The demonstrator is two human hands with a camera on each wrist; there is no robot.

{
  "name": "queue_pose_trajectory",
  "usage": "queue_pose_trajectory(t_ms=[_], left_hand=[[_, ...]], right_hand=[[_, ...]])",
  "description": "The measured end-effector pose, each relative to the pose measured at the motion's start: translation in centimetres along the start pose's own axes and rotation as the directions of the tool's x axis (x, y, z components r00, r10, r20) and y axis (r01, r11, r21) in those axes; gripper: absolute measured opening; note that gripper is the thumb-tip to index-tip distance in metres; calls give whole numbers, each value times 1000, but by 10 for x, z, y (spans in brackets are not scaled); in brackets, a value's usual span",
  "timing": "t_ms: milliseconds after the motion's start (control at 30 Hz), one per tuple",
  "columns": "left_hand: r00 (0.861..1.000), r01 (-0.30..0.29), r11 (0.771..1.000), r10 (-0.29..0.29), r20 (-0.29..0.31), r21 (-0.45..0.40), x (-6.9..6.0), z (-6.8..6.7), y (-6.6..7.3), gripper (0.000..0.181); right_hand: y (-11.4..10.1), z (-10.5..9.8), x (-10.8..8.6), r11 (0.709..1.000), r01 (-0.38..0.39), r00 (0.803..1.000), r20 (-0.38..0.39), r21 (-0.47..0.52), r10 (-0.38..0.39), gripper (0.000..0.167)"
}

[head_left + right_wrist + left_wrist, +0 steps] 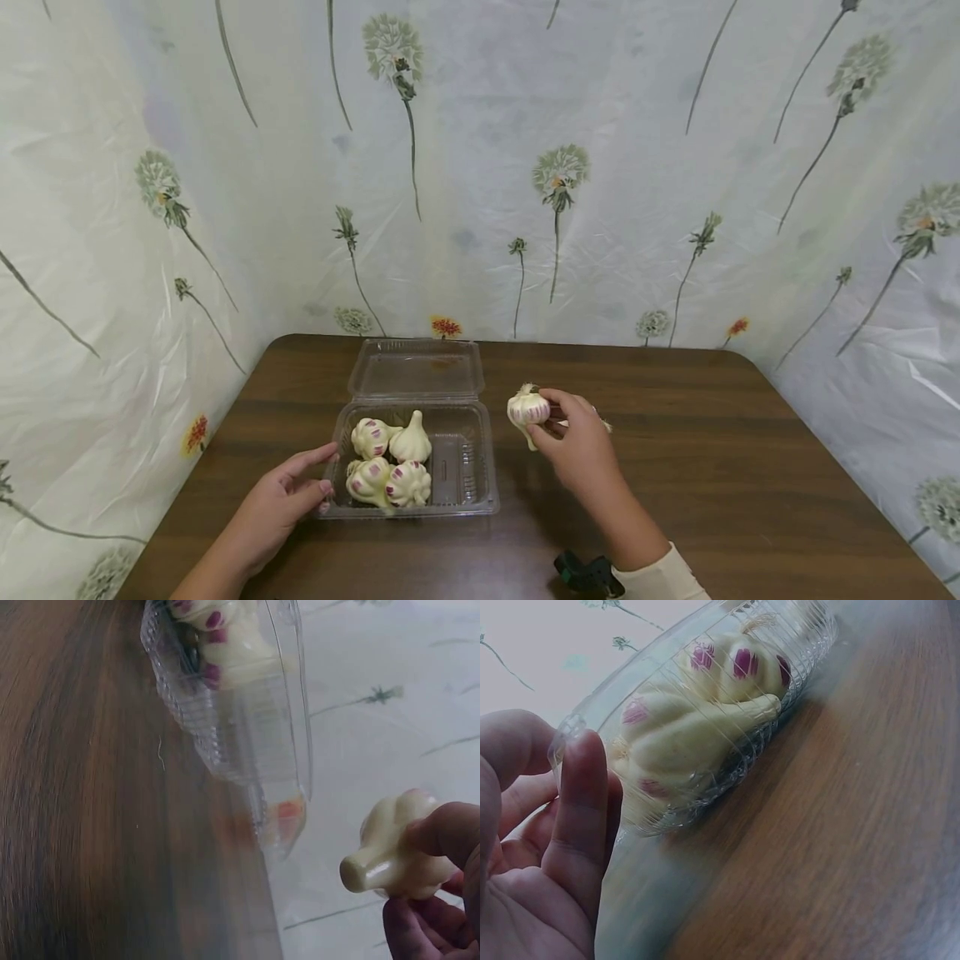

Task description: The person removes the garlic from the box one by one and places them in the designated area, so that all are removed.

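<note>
A clear plastic clamshell container (461,467) lies on the table with its lid tipped back. Several garlic bulbs (410,437), white with purple streaks, fill its left part. At the container's left edge my left hand (273,508) pinches the rim between thumb and fingers, which the left wrist view shows close up. To the right of the container, my right hand (581,446) holds one garlic bulb (528,409) above the table, its stem pointing down. In the right wrist view the stem of this bulb (405,847) faces the camera.
Behind my right hand a bit of another pale thing (606,426) shows, mostly hidden. A black strap-like object (588,575) is at the right wrist. The brown wooden table (712,467) meets a dandelion-patterned sheet (480,167) at the back and sides.
</note>
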State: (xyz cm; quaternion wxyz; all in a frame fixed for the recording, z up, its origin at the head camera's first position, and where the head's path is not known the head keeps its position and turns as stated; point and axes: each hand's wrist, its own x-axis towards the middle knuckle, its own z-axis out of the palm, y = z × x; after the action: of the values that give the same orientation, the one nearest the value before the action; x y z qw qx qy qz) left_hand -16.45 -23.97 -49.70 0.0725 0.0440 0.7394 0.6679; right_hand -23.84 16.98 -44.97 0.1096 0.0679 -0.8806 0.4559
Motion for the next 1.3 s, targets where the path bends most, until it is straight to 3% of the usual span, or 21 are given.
queue_pose_trajectory(t_ms=[267,1067,1300], left_hand=[[1000,-4,1000,4,-3,12,0,0,0,60],[1000,-2,1000,2,-2,8,-1,-1,-2,60],[1000,1,1000,-1,-6,7,0,-1,-2,61]], right_hand=[[6,-10,-2,998,-43,999,-32,-51,41,54],[21,-42,-7,984,-65,989,-144,-163,42,54],[31,-54,-8,985,-83,979,-195,-150,53,54]])
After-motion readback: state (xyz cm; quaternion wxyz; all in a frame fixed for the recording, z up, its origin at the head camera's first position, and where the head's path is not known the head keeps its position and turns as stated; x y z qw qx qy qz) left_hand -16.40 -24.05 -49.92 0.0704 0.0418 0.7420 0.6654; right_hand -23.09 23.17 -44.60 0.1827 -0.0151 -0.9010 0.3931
